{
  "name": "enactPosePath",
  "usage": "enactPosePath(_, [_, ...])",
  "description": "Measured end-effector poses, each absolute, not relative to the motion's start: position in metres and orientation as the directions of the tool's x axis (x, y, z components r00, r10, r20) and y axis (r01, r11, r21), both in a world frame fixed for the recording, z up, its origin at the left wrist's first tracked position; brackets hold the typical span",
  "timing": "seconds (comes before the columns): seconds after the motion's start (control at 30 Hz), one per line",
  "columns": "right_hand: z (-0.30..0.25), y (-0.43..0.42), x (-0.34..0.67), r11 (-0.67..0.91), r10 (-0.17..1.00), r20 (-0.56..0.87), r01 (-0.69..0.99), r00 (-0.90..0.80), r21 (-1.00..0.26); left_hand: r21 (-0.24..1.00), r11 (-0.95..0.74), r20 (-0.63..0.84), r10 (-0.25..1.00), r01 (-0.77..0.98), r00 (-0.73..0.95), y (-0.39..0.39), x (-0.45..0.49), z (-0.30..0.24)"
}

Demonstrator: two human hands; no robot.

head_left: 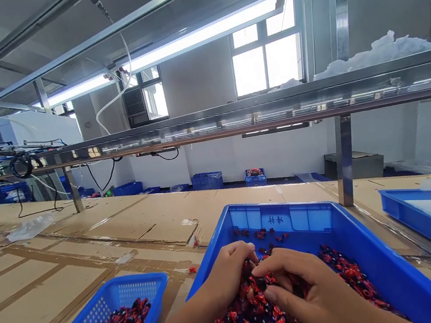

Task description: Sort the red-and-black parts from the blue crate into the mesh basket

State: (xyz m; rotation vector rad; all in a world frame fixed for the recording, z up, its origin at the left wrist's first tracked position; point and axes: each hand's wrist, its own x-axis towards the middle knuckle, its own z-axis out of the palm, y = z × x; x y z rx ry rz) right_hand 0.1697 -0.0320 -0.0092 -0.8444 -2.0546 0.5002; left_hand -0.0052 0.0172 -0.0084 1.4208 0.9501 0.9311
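1. Both hands are down in the near middle, wrists almost at the camera. The left hand [228, 272] and right hand [307, 292] are curled, fingertips meeting and pinched on one of the red-and-black pieces [354, 273].
2. Those pieces sit heaped in a big blue bin [312, 220] on the cardboard-covered counter [32, 280].
3. Near left, just beside the bin, a blue basket [137, 287] holds more of the same stuff.
4. Off to the right there's a blue tray [401, 210] with clear plastic in it.
5. A metal shelf [272, 105] runs across above the far side.
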Motion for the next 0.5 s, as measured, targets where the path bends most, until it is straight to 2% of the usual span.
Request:
enactPosePath(0.1, [-0.012, -0.032, 0.170, 0.685, 0.727, 0.564, 0.363, -0.391, -0.632, 1.000, -0.008, -0.003, 0.936, 0.030, 0.351, 0.018, -0.006, -0.010])
enactPosePath(0.17, [-0.012, -0.030, 0.169, 0.614, 0.784, 0.519, 0.299, -0.340, -0.731, 1.000, -0.012, 0.007, 0.939, 0.013, 0.345, 0.018, -0.006, -0.009])
enactPosePath(0.2, [-0.011, -0.027, 0.169, 0.528, 0.833, 0.451, 0.215, -0.320, -0.822, 1.000, -0.013, 0.011, 0.940, 0.004, 0.341, 0.017, -0.005, -0.009])
enactPosePath(0.27, [-0.010, -0.020, 0.169, 0.237, 0.911, 0.242, -0.055, -0.333, -0.970, 1.000, 0.007, -0.001, 0.944, -0.019, 0.329, 0.016, -0.004, -0.008])
enactPosePath(0.33, [-0.009, -0.014, 0.169, -0.092, 0.914, 0.036, -0.293, -0.403, -0.952, 0.997, 0.060, -0.040, 0.950, -0.056, 0.311, 0.015, -0.001, -0.008])
enactPosePath(0.37, [-0.010, -0.011, 0.169, -0.218, 0.899, -0.053, -0.340, -0.435, -0.915, 0.993, 0.089, -0.061, 0.953, -0.083, 0.296, 0.015, 0.000, -0.008])
enactPosePath(0.43, [-0.013, -0.008, 0.166, -0.381, 0.857, -0.225, -0.276, -0.464, -0.882, 0.979, 0.143, -0.102, 0.962, -0.149, 0.255, 0.016, 0.003, -0.008])
enactPosePath(0.5, [-0.021, -0.008, 0.159, -0.433, 0.812, -0.326, -0.127, -0.484, -0.892, 0.959, 0.172, -0.126, 0.971, -0.225, 0.205, 0.016, 0.004, -0.008])
